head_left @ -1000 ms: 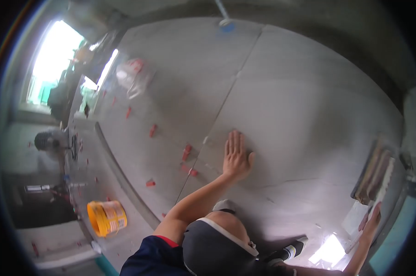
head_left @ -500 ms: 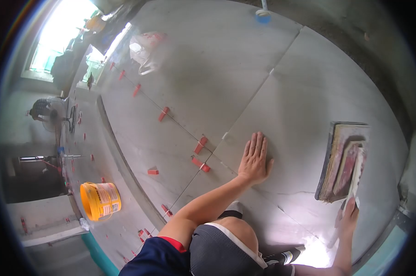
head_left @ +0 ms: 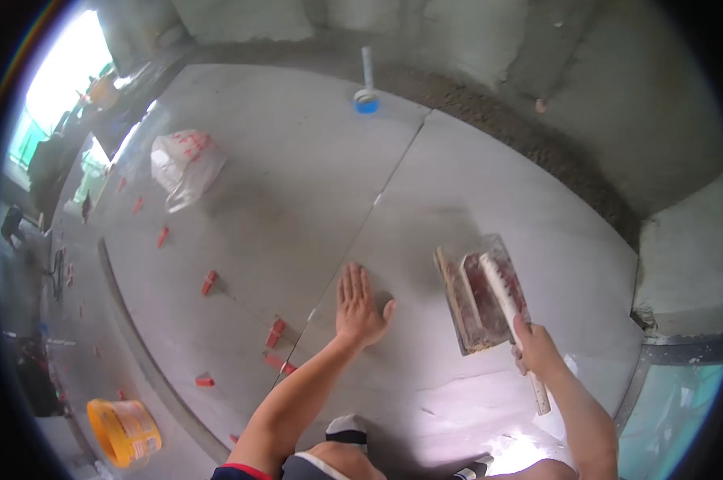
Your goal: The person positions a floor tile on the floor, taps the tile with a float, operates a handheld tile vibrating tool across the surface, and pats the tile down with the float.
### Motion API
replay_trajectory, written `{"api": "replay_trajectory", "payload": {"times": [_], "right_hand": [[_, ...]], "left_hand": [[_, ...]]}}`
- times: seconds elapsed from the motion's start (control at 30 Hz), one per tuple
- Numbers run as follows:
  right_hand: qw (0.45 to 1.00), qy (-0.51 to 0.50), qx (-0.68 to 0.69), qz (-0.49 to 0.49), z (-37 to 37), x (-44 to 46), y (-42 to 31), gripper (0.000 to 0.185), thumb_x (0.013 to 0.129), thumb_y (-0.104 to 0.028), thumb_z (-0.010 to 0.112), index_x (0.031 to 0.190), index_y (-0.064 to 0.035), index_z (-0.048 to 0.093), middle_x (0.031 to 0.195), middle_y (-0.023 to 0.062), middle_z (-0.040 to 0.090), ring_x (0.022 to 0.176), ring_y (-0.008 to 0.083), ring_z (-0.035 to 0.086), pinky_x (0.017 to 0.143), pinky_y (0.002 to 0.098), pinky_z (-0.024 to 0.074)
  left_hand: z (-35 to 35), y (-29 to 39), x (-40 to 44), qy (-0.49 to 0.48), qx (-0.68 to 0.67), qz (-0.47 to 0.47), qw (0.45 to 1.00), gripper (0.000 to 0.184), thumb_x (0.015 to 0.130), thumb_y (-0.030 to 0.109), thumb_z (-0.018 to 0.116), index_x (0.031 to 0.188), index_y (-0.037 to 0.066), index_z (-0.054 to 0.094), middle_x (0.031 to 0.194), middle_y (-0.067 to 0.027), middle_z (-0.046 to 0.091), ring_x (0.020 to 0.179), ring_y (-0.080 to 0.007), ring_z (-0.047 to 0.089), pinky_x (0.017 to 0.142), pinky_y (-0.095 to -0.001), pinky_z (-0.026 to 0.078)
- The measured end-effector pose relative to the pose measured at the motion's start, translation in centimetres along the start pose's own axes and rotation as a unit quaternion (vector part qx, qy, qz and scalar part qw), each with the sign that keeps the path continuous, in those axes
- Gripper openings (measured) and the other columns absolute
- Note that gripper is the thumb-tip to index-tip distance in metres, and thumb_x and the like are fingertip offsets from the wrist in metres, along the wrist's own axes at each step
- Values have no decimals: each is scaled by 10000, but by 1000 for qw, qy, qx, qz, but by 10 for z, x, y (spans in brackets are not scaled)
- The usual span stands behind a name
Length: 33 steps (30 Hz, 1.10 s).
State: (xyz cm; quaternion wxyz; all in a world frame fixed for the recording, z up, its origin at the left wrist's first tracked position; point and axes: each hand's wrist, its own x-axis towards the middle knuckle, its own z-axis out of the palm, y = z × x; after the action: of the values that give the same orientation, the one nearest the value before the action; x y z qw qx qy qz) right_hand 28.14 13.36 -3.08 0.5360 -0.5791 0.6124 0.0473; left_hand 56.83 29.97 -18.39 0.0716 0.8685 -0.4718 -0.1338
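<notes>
Pressed flat on the large grey tile point(head_left: 457, 200), my left hand point(head_left: 361, 310) has its fingers stretched out and holds nothing. It lies just right of the joint between two tiles. My right hand point(head_left: 536, 349) is wrapped round the pale handle of a worn, rectangular float-like tool point(head_left: 483, 296), which is tilted over the tile to the right of my left hand. Red wedges point(head_left: 275, 333) sit along another tile joint to the left of my left hand.
A white plastic bag point(head_left: 187, 166) lies at the upper left. Near the far edge is a blue-based suction-like object point(head_left: 366, 102). A yellow bucket point(head_left: 123, 432) stands at the lower left, beyond a raised strip point(head_left: 149, 336). A rough wall point(head_left: 617, 96) borders the far side.
My right hand has moved the tool leftward and farther in over the tile, closer to my left hand. My left hand remains flat on the tile while the camera view has shifted.
</notes>
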Motion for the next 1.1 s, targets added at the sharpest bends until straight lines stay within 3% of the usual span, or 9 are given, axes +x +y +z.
{"api": "replay_trajectory", "payload": {"times": [0.23,0.3,0.37,0.43,0.53,0.73,0.8,0.9,1.1], "right_hand": [[938,256,23,-234,-9,58,-18,636,1027,-596,361,746,-44,506,580,57,499,401,182,465,388,357,413],[954,227,-40,-193,11,121,5,697,1016,-627,347,714,-26,529,582,81,522,398,222,484,392,379,425],[993,109,-47,-12,23,131,-41,712,1001,-643,375,752,-3,565,587,104,539,397,235,502,387,385,422],[996,80,42,11,-4,149,-77,696,985,-647,425,821,12,580,579,107,529,385,216,497,376,384,414],[992,51,117,-19,-25,130,-131,682,969,-673,432,1042,1,514,608,20,459,409,108,393,393,335,395],[959,258,-36,-115,35,170,-101,757,971,-691,370,747,3,573,560,105,529,454,230,595,434,413,490],[990,127,-63,-16,42,184,-108,735,975,-682,374,758,-4,559,561,84,524,431,207,560,417,408,476],[994,29,103,-17,1,175,-143,713,979,-673,379,772,-16,565,569,72,526,420,187,530,404,403,465],[969,207,-62,-123,31,159,-68,708,974,-661,415,865,16,593,571,62,500,404,174,503,385,371,441]], "left_hand": [[-11,1,62,16,2,5,1000,958,970,590,406,1528,-125,96,1630,-276,41,1531,-376,-27,1249,-454,25],[-8,-1,73,29,-3,15,999,965,965,590,417,1525,-130,101,1627,-282,55,1532,-377,-13,1249,-455,32],[-10,-2,73,15,-1,14,1000,973,964,611,399,1529,-124,104,1628,-277,71,1532,-378,1,1247,-453,36],[-12,-2,76,14,3,16,1000,977,964,622,389,1530,-121,104,1628,-274,83,1532,-377,14,1247,-451,43],[-13,-6,78,24,4,19,1000,978,964,624,387,1532,-119,100,1628,-270,88,1533,-370,23,1248,-443,51],[-12,-4,78,16,1,11,1000,977,964,620,393,1534,-114,91,1630,-268,74,1534,-362,16,1250,-433,52],[-13,-4,78,9,2,12,1000,979,962,616,403,1534,-114,88,1631,-267,71,1534,-362,13,1250,-434,51],[-12,-5,76,35,-11,25,999,984,955,604,448,1525,-125,117,1622,-285,86,1529,-380,29,1247,-450,65],[-11,-4,78,25,-3,21,999,983,951,598,455,1525,-127,121,1624,-284,80,1529,-383,31,1247,-454,62]]}}
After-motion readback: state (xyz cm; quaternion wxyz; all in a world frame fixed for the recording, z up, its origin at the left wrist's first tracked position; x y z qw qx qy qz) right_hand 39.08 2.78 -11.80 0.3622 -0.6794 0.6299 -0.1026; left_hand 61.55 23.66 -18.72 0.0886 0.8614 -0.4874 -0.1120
